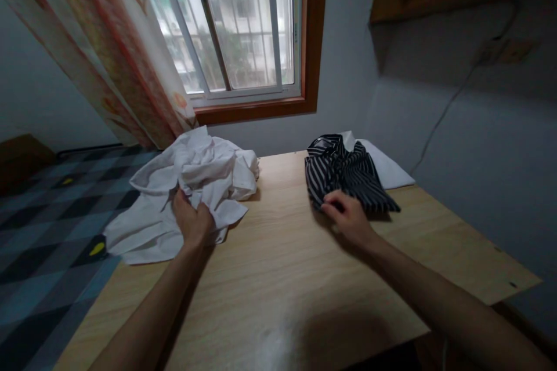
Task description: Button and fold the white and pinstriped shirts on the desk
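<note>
A crumpled white garment (191, 185) lies at the left side of the wooden table (282, 278), partly hanging over its left edge. My left hand (191, 221) is closed on a fold of this white cloth. A folded black-and-white striped shirt (343, 171) rests at the table's far right, on top of a flat white item (387, 168). My right hand (348, 217) touches the striped shirt's near edge with fingers curled on the fabric.
A window with bars (243, 23) and a patterned curtain (108, 40) stand behind the table. A bed with a checkered cover (47, 220) lies to the left. A grey wall with a cable (444, 116) borders the right side.
</note>
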`<action>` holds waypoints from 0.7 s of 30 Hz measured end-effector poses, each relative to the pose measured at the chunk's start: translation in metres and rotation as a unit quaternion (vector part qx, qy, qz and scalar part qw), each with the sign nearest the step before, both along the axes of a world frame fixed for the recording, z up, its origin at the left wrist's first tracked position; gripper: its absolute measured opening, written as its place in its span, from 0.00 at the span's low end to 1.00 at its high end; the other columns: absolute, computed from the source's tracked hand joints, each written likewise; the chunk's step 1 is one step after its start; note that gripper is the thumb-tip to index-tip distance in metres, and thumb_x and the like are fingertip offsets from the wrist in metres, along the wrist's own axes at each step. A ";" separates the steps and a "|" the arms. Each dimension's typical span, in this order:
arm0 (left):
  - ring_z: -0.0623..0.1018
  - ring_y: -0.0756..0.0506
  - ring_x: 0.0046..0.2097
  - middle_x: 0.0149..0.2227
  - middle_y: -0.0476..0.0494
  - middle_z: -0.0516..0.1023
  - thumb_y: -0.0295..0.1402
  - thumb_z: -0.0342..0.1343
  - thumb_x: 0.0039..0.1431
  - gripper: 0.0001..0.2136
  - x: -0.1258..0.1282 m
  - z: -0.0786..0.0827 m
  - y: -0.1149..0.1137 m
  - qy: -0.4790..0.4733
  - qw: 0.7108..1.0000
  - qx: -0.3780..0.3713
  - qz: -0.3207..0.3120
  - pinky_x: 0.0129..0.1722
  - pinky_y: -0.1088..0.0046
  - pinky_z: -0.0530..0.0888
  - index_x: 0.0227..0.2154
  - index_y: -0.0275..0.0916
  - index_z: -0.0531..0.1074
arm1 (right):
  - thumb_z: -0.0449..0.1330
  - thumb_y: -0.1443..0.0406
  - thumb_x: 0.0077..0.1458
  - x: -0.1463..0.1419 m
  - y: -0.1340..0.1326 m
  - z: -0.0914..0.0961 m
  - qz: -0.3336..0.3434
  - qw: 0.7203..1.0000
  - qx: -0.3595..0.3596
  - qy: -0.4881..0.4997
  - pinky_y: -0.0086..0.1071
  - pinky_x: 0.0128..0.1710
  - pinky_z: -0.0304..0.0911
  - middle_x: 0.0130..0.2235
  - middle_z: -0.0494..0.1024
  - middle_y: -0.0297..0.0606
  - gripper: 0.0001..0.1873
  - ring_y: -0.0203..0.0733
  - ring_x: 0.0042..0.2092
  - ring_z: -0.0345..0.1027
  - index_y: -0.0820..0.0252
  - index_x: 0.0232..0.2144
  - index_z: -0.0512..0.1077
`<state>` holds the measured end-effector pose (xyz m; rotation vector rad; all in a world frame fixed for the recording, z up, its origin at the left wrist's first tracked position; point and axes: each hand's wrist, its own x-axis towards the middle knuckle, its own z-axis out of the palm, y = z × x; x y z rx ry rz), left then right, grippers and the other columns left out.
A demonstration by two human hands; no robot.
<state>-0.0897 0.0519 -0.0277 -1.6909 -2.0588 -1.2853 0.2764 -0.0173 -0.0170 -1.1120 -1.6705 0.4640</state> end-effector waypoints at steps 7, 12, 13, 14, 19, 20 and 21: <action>0.57 0.38 0.66 0.64 0.38 0.59 0.37 0.50 0.62 0.20 0.119 -0.009 -0.053 0.152 0.899 -0.047 -0.409 0.63 0.53 0.58 0.57 0.43 0.63 | 0.57 0.64 0.59 -0.034 -0.043 -0.006 0.127 0.980 -0.059 -0.142 0.34 0.36 0.63 0.31 0.76 0.35 0.07 0.39 0.33 0.69 0.58 0.30 0.73; 0.52 0.35 0.68 0.66 0.40 0.57 0.49 0.51 0.60 0.27 0.148 -0.025 -0.057 0.229 0.815 -0.231 -0.479 0.64 0.46 0.50 0.60 0.48 0.62 | 0.59 0.63 0.57 -0.004 -0.001 -0.019 0.035 0.983 -0.021 -0.181 0.43 0.51 0.61 0.46 0.77 0.43 0.10 0.46 0.49 0.68 0.58 0.42 0.73; 0.52 0.36 0.68 0.66 0.41 0.58 0.49 0.52 0.60 0.26 0.147 -0.026 -0.056 0.225 0.815 -0.233 -0.480 0.64 0.45 0.49 0.60 0.49 0.63 | 0.60 0.63 0.56 -0.001 0.006 -0.021 0.041 0.978 -0.037 -0.201 0.43 0.52 0.61 0.47 0.76 0.43 0.12 0.46 0.50 0.68 0.58 0.43 0.73; 0.53 0.36 0.68 0.65 0.42 0.60 0.48 0.52 0.59 0.25 0.146 -0.025 -0.056 0.214 0.815 -0.229 -0.487 0.64 0.45 0.49 0.58 0.49 0.65 | 0.60 0.63 0.56 0.000 0.012 -0.024 0.045 0.973 -0.056 -0.221 0.42 0.51 0.62 0.46 0.77 0.43 0.12 0.46 0.49 0.69 0.59 0.43 0.73; 0.78 0.42 0.44 0.36 0.42 0.81 0.43 0.50 0.61 0.16 0.140 -0.018 -0.047 -0.006 0.862 -0.210 -0.461 0.49 0.62 0.71 0.30 0.39 0.79 | 0.61 0.65 0.56 -0.022 0.036 -0.026 0.029 0.955 -0.079 -0.286 0.38 0.44 0.63 0.39 0.78 0.42 0.08 0.45 0.42 0.70 0.61 0.39 0.74; 0.78 0.44 0.34 0.27 0.44 0.79 0.44 0.48 0.61 0.19 0.140 -0.017 -0.043 -0.075 0.882 -0.213 -0.414 0.40 0.66 0.73 0.24 0.38 0.77 | 0.61 0.66 0.56 -0.029 0.040 -0.027 0.036 0.954 -0.067 -0.290 0.37 0.44 0.63 0.39 0.77 0.42 0.08 0.45 0.42 0.70 0.61 0.39 0.74; 0.75 0.46 0.27 0.20 0.46 0.75 0.46 0.47 0.60 0.21 0.139 -0.016 -0.039 -0.137 0.897 -0.214 -0.362 0.32 0.69 0.71 0.20 0.38 0.75 | 0.61 0.66 0.56 -0.037 0.044 -0.028 0.046 0.953 -0.058 -0.292 0.36 0.44 0.62 0.39 0.77 0.41 0.07 0.44 0.42 0.70 0.61 0.39 0.74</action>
